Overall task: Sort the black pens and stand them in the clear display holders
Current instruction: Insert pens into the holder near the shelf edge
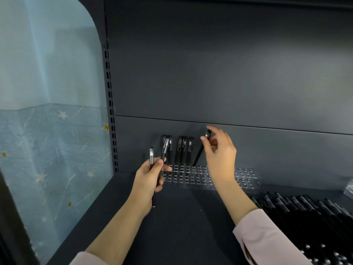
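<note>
Two clear display holders (193, 178) with rows of round holes lie along the back of the dark shelf. Several black pens (181, 150) stand upright in the back row at the left. My right hand (219, 153) pinches the top of a black pen (199, 152); this pen leans to the right, its lower end at a back-row hole. My left hand (149, 176) grips two black pens (162, 155) in front of the holders' left end.
A pile of loose black pens (305, 217) lies on the shelf floor (181, 226) at the right. A clear plastic piece (349, 188) sits at the far right edge. The shelf's slotted upright (110, 111) and a blue starred wall (47, 150) stand left.
</note>
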A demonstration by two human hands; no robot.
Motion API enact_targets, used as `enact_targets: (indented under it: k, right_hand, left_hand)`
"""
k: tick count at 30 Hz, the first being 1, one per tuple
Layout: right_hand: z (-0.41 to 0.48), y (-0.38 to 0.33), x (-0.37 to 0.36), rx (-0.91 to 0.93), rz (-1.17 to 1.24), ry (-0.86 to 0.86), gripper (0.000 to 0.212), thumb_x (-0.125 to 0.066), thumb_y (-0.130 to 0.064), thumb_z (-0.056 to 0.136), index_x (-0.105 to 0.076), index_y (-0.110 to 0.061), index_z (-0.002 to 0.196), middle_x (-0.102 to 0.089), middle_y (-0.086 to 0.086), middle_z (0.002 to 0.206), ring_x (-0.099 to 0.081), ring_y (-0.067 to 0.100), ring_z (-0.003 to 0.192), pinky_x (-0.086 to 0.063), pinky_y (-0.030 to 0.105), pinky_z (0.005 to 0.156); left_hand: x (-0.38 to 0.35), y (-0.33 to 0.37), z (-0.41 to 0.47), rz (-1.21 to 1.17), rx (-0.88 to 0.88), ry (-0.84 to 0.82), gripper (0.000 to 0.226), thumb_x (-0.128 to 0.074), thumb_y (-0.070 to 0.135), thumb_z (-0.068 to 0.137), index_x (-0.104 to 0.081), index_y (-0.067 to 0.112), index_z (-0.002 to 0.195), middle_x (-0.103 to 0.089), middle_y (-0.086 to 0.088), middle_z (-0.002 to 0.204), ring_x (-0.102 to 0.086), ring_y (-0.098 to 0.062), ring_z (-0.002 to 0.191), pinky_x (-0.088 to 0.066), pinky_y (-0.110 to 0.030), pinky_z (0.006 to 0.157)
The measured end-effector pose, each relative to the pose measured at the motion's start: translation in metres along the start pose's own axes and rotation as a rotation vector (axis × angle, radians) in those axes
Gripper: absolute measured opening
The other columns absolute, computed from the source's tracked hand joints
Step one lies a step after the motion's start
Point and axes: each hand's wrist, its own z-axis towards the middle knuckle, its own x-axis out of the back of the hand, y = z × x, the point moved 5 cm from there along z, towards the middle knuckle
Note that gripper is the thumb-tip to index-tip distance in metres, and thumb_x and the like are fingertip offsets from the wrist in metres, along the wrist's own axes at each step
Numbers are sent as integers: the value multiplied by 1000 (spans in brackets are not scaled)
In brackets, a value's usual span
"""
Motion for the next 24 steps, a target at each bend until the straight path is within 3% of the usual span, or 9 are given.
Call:
enact_targets:
  k: [5, 9, 13, 17, 21, 24]
  right_hand:
    - [-3, -3, -4, 82, -111, -36, 21, -67, -18, 89, -63, -12, 109, -60, -1, 88, -54, 7, 67, -47, 16, 66]
    - [-4, 2, -18, 103, -219, -163, 24, -66, -17, 90, -68, -9, 112, -66, 5, 95, -58, 13, 67, -56, 31, 69]
    - [-6, 7, -21, 52, -242, -246, 33, -64, -22, 92, -63, -14, 124, -67, 3, 96, -56, 9, 71, -51, 25, 72]
    - [-5, -2, -16, -23, -33, -238, 29, -61, -23, 93, -64, -18, 121, -65, -5, 92, -59, 4, 76, -49, 15, 74]
    - [-11, -8, -26, -264, 300, -422, 20, -64, -30, 90, -69, -24, 109, -70, -6, 95, -65, 7, 90, -54, 32, 85]
    - [-16, -12, -28, -333, 408, -430, 21, -70, -25, 86, -68, -22, 106, -70, 0, 94, -67, 17, 89, -56, 34, 79]
  left_hand:
    - [-5, 0, -4, 27, -16, -32, 13, -53, 17, 100, -62, 11, 106, -75, -2, 85, -44, -8, 50, -31, -20, 42]
    - [-8, 0, -6, 13, -19, -57, 12, -53, 17, 100, -63, 13, 105, -74, -3, 84, -45, -8, 49, -32, -20, 42]
    - [-11, 1, -8, 30, -15, -93, 13, -52, 21, 100, -63, 17, 107, -73, -2, 83, -45, -10, 48, -30, -21, 40]
    - [-14, 2, -8, 62, -19, -122, 17, -51, 23, 101, -61, 14, 111, -73, 0, 79, -42, -10, 46, -28, -20, 39]
    - [-18, 3, -11, 99, -37, -154, 19, -52, 24, 100, -62, 14, 112, -72, 2, 78, -41, -9, 47, -28, -20, 40]
    - [-22, 3, -15, 109, -47, -186, 18, -54, 23, 99, -62, 15, 113, -72, 3, 79, -42, -9, 48, -27, -21, 42]
